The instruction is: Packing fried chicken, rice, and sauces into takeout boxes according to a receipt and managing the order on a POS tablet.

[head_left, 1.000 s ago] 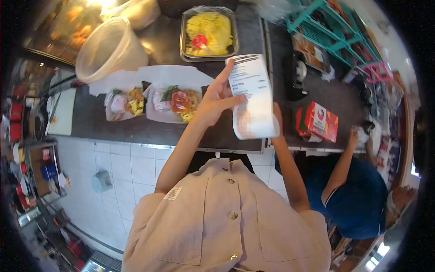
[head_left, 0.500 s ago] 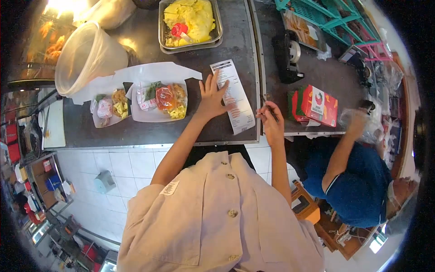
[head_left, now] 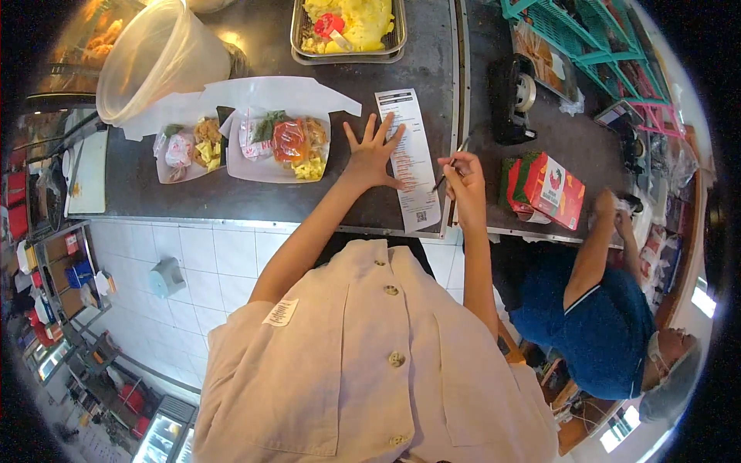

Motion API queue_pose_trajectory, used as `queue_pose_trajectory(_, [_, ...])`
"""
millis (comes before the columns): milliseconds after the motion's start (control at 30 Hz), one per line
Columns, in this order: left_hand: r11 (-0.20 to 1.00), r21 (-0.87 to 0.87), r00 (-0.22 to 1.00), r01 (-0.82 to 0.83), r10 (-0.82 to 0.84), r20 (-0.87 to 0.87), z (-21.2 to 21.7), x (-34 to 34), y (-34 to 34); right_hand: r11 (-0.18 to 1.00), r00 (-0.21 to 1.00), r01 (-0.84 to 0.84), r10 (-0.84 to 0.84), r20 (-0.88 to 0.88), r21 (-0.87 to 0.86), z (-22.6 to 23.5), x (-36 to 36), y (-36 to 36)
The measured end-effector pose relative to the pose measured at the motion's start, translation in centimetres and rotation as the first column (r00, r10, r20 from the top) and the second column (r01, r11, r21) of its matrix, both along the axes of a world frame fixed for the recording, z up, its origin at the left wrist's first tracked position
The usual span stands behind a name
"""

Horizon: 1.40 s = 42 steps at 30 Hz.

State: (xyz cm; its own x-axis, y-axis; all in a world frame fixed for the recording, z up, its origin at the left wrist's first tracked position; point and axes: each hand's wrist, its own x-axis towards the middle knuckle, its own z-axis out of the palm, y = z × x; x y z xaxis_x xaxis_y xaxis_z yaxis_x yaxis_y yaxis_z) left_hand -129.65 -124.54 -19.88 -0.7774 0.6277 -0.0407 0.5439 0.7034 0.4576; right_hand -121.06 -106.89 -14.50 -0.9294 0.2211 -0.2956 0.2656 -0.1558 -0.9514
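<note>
the left hand [head_left: 373,152] lies flat on the dark counter [head_left: 432,54], fingers spread wide apart, with the fingertips resting on the left edge of the long paper slip [head_left: 409,158]. the slip lies lengthwise on the counter, between the two hands, its lower end at the counter's near edge. the right hand [head_left: 463,176] has its fingers closed on a thin pen [head_left: 451,163], held tilted, tip down at the right edge of the slip. left of the left hand sits a white tray of food [head_left: 279,147], and beside that a smaller tray [head_left: 185,150]. a metal pan of yellow food [head_left: 349,27] stands at the far side of the counter. a red and green box [head_left: 549,189] lies right of the right hand, and a black tape dispenser [head_left: 511,96] stands beyond it. a person in a blue shirt [head_left: 598,320] stands at the right.
</note>
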Motion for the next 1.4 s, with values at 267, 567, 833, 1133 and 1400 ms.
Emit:
queue_pose_trajectory(267, [1.000,-0.002,1.000,-0.008,0.008,0.002,-0.4,0.2,-0.1,0.996,0.990,0.042,-0.030,-0.134,0.085,-1.6,-0.9,-1.3])
queue_pose_trajectory(567, [1.000,0.017,1.000,-0.012,0.012,0.004,-0.6,0.4,0.1,0.893,0.948,-0.243,0.301,-0.100,0.380,-5.4,-1.4,-2.6])
queue_pose_trajectory(833, [1.000,0.003,1.000,0.000,0.000,-0.005,-0.9,0.6,-0.4,0.876,0.933,-0.295,0.350,-0.081,0.382,-4.5,0.5,-3.1])
queue_pose_trajectory(1133, [1.000,-0.019,1.000,0.013,-0.013,0.023,-0.6,0.3,-0.5,0.845,0.952,-0.224,0.297,-0.078,0.485,-4.0,1.4,-2.4])
queue_pose_trajectory(1400, [1.000,-0.008,1.000,0.008,-0.008,0.020,-0.7,0.3,-0.2,0.857,0.971,-0.136,0.214,-0.103,0.497,-3.5,2.2,-1.5])
